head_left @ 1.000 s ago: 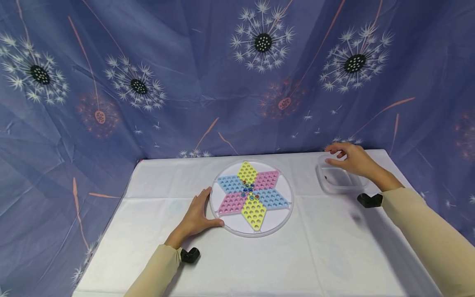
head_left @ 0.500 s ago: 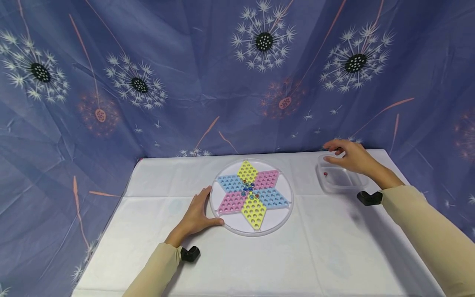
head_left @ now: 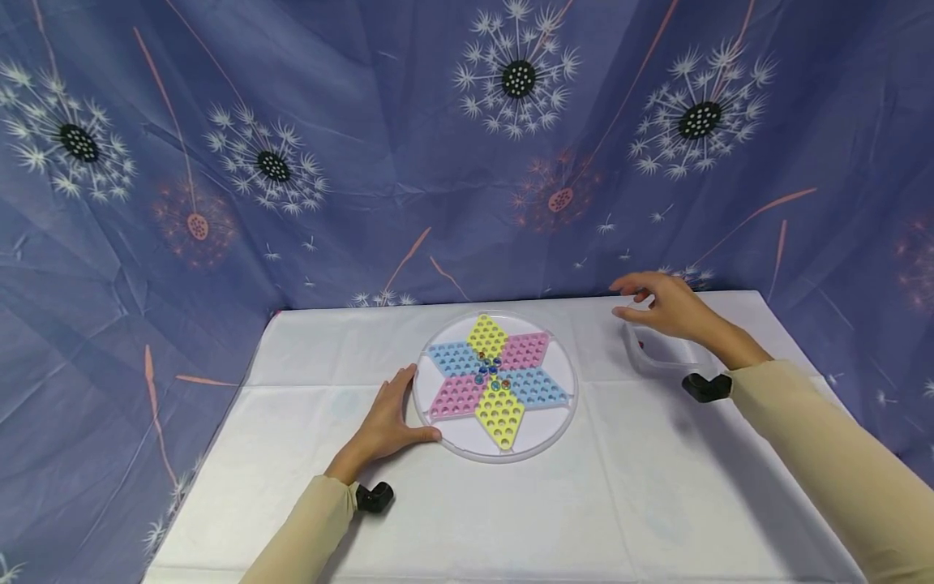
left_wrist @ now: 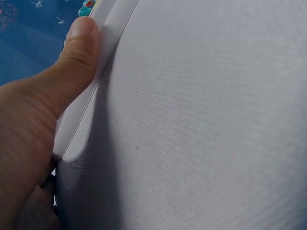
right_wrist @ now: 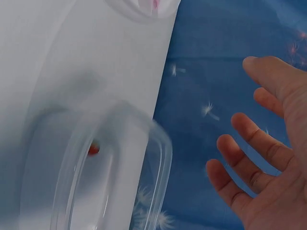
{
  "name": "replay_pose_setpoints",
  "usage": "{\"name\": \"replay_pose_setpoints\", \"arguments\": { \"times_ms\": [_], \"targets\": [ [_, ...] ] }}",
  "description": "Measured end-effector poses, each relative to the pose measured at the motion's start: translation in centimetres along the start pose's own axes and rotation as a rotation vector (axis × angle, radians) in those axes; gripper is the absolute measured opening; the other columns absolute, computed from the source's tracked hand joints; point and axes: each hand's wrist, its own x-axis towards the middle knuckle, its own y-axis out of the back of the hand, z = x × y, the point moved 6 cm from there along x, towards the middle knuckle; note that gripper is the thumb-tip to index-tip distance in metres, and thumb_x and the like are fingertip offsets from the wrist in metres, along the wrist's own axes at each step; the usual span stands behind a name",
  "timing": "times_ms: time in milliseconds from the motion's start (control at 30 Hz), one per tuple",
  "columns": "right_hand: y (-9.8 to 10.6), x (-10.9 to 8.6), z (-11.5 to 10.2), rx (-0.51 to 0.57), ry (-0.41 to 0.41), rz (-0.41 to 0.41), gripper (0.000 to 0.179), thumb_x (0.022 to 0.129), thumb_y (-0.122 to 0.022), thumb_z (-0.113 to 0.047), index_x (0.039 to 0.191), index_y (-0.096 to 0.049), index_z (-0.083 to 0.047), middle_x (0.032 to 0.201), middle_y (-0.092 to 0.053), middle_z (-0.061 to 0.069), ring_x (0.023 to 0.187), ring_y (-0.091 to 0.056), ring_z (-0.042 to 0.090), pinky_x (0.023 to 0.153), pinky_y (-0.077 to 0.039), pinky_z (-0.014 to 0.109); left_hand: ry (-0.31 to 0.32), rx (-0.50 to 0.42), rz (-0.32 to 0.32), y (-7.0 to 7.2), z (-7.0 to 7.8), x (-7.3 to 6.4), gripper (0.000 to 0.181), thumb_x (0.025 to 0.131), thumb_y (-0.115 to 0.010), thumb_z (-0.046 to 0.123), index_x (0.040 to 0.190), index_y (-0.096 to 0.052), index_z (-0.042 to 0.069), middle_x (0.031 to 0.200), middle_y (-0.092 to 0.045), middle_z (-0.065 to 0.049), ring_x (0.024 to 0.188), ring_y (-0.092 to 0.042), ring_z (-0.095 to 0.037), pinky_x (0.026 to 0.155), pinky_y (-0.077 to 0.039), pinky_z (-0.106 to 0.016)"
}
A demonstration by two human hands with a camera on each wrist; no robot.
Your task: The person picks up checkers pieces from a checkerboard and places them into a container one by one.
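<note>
A round white Chinese checkers board [head_left: 541, 428] with yellow, pink and blue star points lies mid-table. Several marbles [head_left: 483, 370] sit in holes around its centre. My left hand [head_left: 383, 422] rests against the board's left rim, fingers and thumb spread along it; the left wrist view shows the thumb [left_wrist: 79, 52] on the edge. Above the far left part of a clear plastic box [head_left: 667, 367] hovers my right hand [head_left: 667, 307], with loosely bent, parted fingers and nothing between them. One red marble [right_wrist: 93, 147] lies inside the box in the right wrist view.
A white cloth [head_left: 511, 519] covers the table. Directly behind its back edge hangs a blue curtain [head_left: 409, 162] with a dandelion print. The box stands near the back right, apart from the board.
My right hand has shifted left and slightly up over the box, and its fingers stay bare. The left hand and the board have kept their places.
</note>
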Motion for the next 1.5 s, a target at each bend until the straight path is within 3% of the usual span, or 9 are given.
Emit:
{"name": "replay_pose_setpoints", "arguments": {
  "times_ms": [367, 933, 1167, 1367, 1500],
  "targets": [
    [-2.0, 1.5, -3.0, 0.062, 0.053, 0.018, 0.042, 0.093, -0.079, -0.021, 0.131, -0.068, -0.006, 0.126, -0.066, 0.014, 0.103, -0.063, 0.031, 0.082, -0.057, 0.053, 0.016, -0.004, -0.001, -0.1, -0.1, 0.0, 0.129, 0.070, -0.094, 0.047, 0.164, -0.018, 0.004, 0.169, -0.019, -0.017, 0.157, -0.010, -0.034, 0.129, -0.007, -0.050],
    [-6.4, 3.3, -7.1, 0.142, 0.142, -0.029, 0.039, 0.091, -0.081, -0.019, 0.128, -0.069, -0.013, 0.124, -0.067, 0.008, 0.100, -0.063, 0.025, 0.080, -0.058, 0.049, 0.022, -0.009, -0.003, -0.1, -0.1, -0.1, 0.128, 0.070, -0.094, 0.047, 0.164, -0.018, 0.005, 0.169, -0.019, -0.017, 0.158, -0.010, -0.033, 0.130, -0.004, -0.048],
    [-8.2, 3.8, -8.3, 0.184, 0.162, -0.054, 0.039, 0.091, -0.080, -0.017, 0.128, -0.068, -0.012, 0.123, -0.067, 0.009, 0.101, -0.064, 0.033, 0.080, -0.058, 0.051, 0.026, -0.018, -0.007, -0.1, -0.1, -0.1, 0.128, 0.070, -0.094, 0.045, 0.164, -0.018, 0.005, 0.170, -0.019, -0.017, 0.158, -0.009, -0.032, 0.130, -0.004, -0.047],
    [-9.5, 4.2, -9.1, 0.208, 0.189, -0.062, 0.040, 0.090, -0.081, -0.017, 0.128, -0.069, -0.010, 0.126, -0.068, 0.010, 0.101, -0.065, 0.034, 0.077, -0.057, 0.046, 0.007, -0.010, 0.000, 0.0, 0.0, -0.1, 0.127, 0.070, -0.094, 0.045, 0.164, -0.018, 0.003, 0.169, -0.020, -0.018, 0.158, -0.011, -0.033, 0.130, -0.004, -0.047],
    [-10.8, 4.5, -9.5, 0.238, 0.187, -0.109, 0.039, 0.090, -0.081, -0.015, 0.126, -0.069, -0.007, 0.121, -0.067, 0.016, 0.102, -0.065, 0.037, 0.080, -0.059, 0.050, 0.000, -0.009, 0.004, 0.1, 0.1, -0.1, 0.127, 0.070, -0.094, 0.045, 0.163, -0.019, 0.002, 0.169, -0.021, -0.019, 0.157, -0.011, -0.034, 0.130, -0.004, -0.047]
  ]
}}
